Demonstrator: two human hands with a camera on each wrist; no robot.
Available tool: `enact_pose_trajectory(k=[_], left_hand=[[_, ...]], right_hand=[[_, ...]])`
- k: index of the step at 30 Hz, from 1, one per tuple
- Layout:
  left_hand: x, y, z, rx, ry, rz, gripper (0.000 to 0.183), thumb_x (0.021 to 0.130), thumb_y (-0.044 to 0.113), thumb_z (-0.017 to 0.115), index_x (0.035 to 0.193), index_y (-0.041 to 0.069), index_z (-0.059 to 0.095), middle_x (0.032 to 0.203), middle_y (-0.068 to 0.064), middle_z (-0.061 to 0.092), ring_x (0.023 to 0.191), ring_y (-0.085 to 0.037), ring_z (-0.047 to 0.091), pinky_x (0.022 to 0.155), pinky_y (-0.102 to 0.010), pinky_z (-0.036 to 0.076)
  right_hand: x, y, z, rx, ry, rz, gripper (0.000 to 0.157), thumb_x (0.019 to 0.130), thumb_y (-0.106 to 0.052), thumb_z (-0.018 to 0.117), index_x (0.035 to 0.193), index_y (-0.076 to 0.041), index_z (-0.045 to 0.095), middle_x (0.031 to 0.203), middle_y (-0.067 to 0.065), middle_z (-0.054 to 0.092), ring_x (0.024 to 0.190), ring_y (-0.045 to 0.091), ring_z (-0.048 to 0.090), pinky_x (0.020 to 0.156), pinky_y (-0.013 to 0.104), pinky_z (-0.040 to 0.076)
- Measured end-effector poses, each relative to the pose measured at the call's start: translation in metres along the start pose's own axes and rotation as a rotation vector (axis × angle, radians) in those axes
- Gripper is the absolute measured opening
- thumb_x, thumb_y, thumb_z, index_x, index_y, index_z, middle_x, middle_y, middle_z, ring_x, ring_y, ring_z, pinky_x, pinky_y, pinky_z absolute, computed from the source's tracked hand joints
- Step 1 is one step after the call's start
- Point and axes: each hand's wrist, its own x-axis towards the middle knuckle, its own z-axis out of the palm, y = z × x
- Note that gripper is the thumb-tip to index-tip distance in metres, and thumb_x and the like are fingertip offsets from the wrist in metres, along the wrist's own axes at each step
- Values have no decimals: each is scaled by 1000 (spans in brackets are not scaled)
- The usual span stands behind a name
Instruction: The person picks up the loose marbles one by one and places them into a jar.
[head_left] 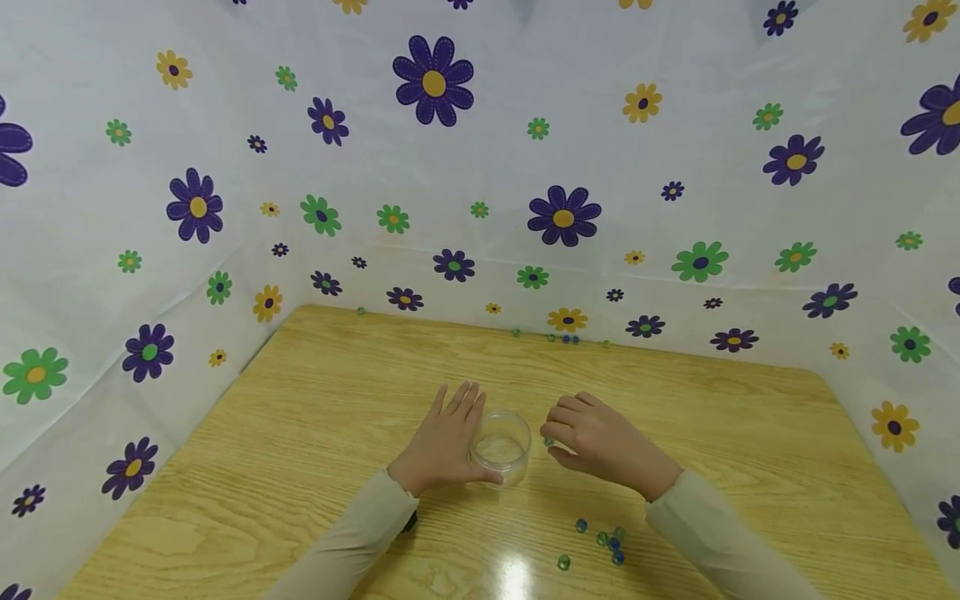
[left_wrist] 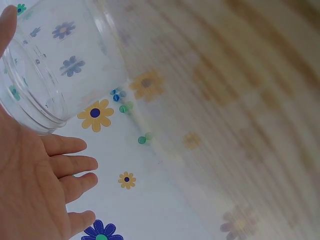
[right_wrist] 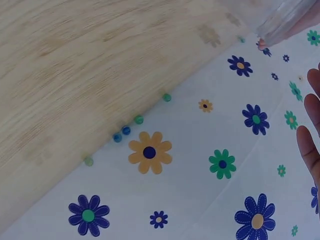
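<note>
A clear plastic jar (head_left: 501, 450) stands upright on the wooden table with its round mouth facing up. My left hand (head_left: 447, 442) rests against the jar's left side, fingers straight and thumb low at its front. The same jar (left_wrist: 75, 65) shows in the left wrist view beside the left palm (left_wrist: 35, 185). Just right of the jar, my right hand (head_left: 600, 442) pinches a small greenish glass marble (head_left: 548, 442) between thumb and fingertips. Only the fingertips of that hand (right_wrist: 311, 120) show at the edge of the right wrist view, where the marble is out of sight.
Several blue and green marbles (head_left: 615, 543) lie on the table (head_left: 300, 450) in front of the right forearm. More marbles (head_left: 566, 339) line the table's back edge, against a white flower-print cloth (head_left: 480, 167) that surrounds the back and sides. One green marble (head_left: 361, 311) sits at the far left corner.
</note>
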Motion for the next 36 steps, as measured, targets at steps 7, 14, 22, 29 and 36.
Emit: enact_pose_trajectory(k=[7,14,22,29,36], left_hand=[[0,-2,2,-15,13,7,119,66,81,55,146,-2,28,153,-20,27,144,-31,22,116,-53,14],[0,-2,1,-24,20,7,118,66,80,56,146,-2,28,153,-19,27,144,-31,22,116,-54,15],[0,-1,1,-30,14,5,118,67,80,57,146,-3,28,153,-19,25,144,-31,21,116,-53,14],[-1,-1,0,-36,12,9,118,67,80,57,146,-3,28,153,-20,26,144,-31,22,116,-53,15],[-1,-1,0,-32,21,19,117,67,79,56,145,-3,29,152,-21,28,144,-32,23,116,-54,15]], right_hand=[[16,-3,7,23,-12,-8,21,76,-23,78,92,-16,67,89,-5,66,85,12,60,77,29,50],[23,-5,15,21,-32,-11,19,77,-25,77,92,-16,68,89,-5,67,86,11,60,77,28,50],[26,-6,19,3,-39,-24,18,78,-28,76,91,-18,69,89,-6,67,85,11,60,75,28,50],[26,-6,20,2,-42,-25,21,76,-28,77,92,-17,69,89,-5,68,85,11,60,74,27,50],[22,-7,18,-8,-64,-11,22,76,-29,77,94,-16,69,88,-5,67,85,11,60,74,28,50]])
